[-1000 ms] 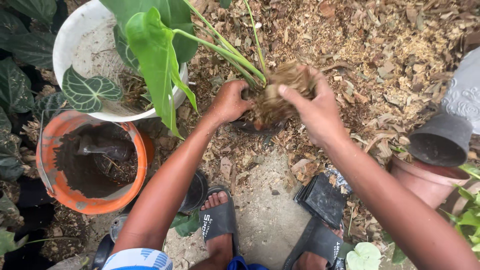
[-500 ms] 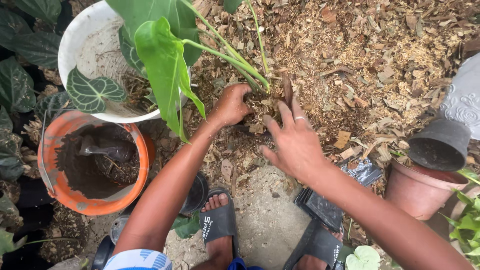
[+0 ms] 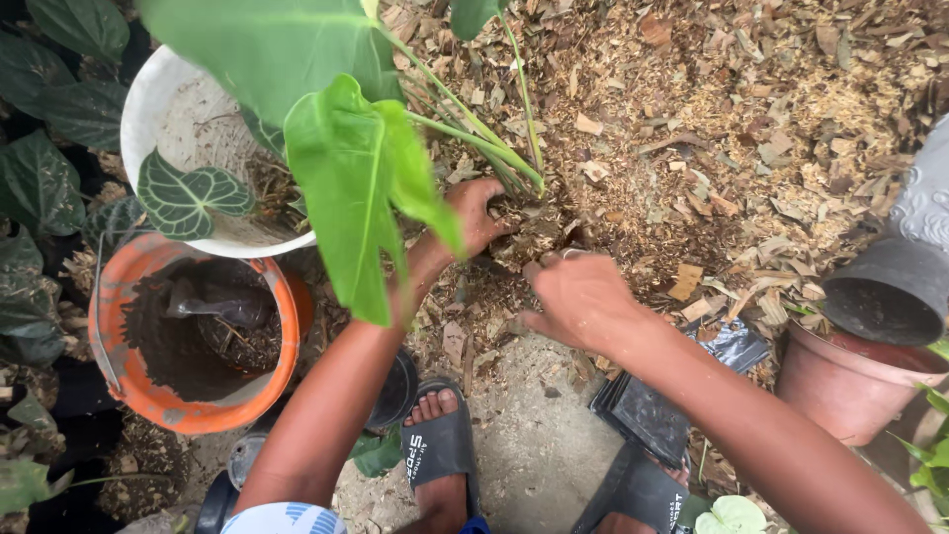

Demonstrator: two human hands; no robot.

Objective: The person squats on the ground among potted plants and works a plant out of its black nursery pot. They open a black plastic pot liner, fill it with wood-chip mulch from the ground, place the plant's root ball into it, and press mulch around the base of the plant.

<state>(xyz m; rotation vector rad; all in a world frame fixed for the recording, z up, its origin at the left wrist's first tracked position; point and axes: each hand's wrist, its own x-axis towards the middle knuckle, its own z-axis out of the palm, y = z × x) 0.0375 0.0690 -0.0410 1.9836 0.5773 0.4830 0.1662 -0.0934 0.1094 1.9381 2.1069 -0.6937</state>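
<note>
Two buckets, white [image 3: 148,109] and orange [image 3: 282,326]; two pots, terracotta [image 3: 840,391] and perhaps dark [image 3: 890,287]; two sandals [image 3: 440,445].

Pots and buckets around our feet

We see an orange bucket [image 3: 193,341] of dark soil beside a white bucket [image 3: 188,129], a terracotta pot [image 3: 850,381] holding a tilted grey pot [image 3: 885,297], black plastic bags [image 3: 643,415], and black sandals [image 3: 440,445].

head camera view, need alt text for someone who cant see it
Seen from above, a person's left hand grips the base of a green-stemmed plant with large leaves, while the right hand presses into the wood-chip mix beside it. An orange bucket of dark soil and a white pot sit to the left, a terracotta pot to the right.
</note>
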